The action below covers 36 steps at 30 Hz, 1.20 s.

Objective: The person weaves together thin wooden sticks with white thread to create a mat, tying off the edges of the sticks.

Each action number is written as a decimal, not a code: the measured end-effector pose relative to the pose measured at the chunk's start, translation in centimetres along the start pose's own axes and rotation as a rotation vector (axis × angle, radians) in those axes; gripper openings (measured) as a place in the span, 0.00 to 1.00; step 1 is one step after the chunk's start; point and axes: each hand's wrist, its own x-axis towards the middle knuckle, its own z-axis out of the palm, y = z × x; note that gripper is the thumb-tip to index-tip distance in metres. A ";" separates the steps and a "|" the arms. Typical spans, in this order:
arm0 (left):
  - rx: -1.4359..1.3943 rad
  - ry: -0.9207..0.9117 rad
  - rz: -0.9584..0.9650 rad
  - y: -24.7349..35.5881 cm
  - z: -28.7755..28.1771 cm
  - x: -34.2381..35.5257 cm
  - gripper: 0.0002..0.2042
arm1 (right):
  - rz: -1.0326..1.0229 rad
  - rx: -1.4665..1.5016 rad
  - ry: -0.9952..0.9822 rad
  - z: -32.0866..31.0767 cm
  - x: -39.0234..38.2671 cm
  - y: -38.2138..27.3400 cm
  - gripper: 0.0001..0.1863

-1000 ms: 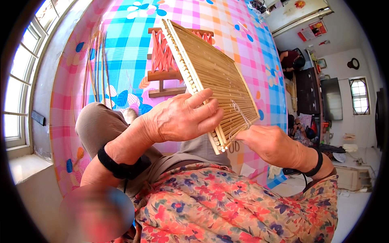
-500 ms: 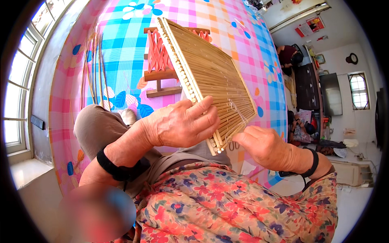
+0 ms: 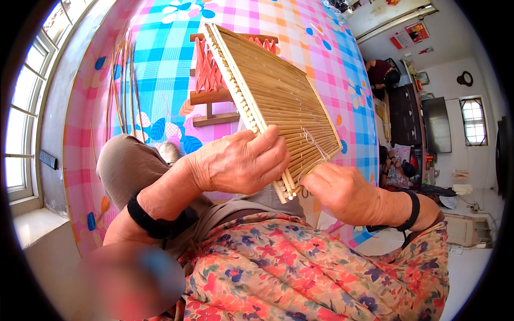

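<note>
While the left hand point(image 3: 241, 163) clamps the near left edge of a panel of straw-colored stalks point(image 3: 278, 85), the right hand point(image 3: 342, 192) has its fingers curled at the near right corner; can't tell if they pinch the cord. Panel is tilted, near end over the lap, far end partly covering a wooden folding stool point(image 3: 211, 97) with red straps. Pale thin cord point(image 3: 313, 140) lies looped on the panel, near right hand. Loose thin stalks point(image 3: 124, 91) lie left of the stool on checked cloth point(image 3: 160, 53).
</note>
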 end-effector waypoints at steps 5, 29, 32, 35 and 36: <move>0.014 0.020 0.010 -0.1 0.0 0.0 0.14 | 0.046 -0.128 -0.004 0.4 0.7 -1.3 0.17; -0.131 0.454 -0.615 -4.0 -4.0 6.6 0.17 | 0.255 -0.297 0.871 -5.3 -4.1 2.3 0.28; -0.121 0.468 -0.713 -4.2 -5.2 7.4 0.14 | 0.237 -0.252 0.899 -3.8 -3.7 3.9 0.27; -0.219 0.549 -0.844 -4.5 -5.8 7.5 0.13 | 0.334 -0.047 0.900 -2.0 -2.4 5.6 0.22; -0.194 0.548 -0.860 -4.3 -6.2 7.9 0.12 | 0.308 -0.036 0.920 -1.3 -1.7 6.6 0.22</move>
